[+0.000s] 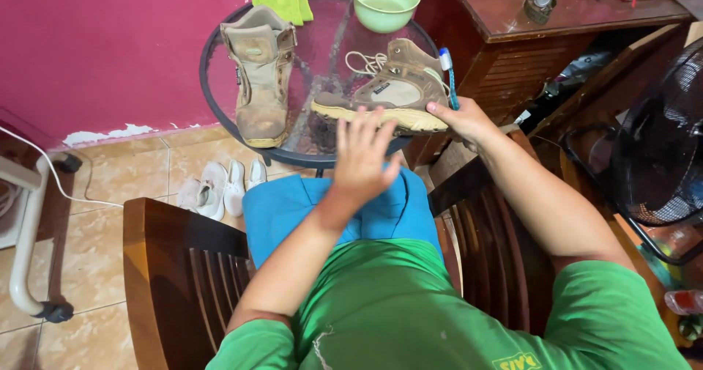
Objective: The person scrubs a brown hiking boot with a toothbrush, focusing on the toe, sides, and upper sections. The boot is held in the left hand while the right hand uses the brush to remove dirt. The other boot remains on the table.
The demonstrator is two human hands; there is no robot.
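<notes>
A worn tan boot [388, 88] lies on its side on a round glass table [212, 99], sole toward me, laces loose. My left hand [362, 154] hovers just in front of its sole with the fingers spread and nothing in it. At the boot's heel, my right hand [461, 117] grips a blue and white toothbrush [448, 73], which points upward, while the thumb rests against the sole edge. The second tan boot [260, 73] stands upright on the left part of the table.
A green bowl [385, 2] and a folded green cloth [282, 5] sit at the table's far side. A dark wooden cabinet [527, 18] stands to the right, a black fan [659, 143] beside it. White shoes [220, 187] lie on the tiled floor. Wooden chair arms [176, 267] flank my lap.
</notes>
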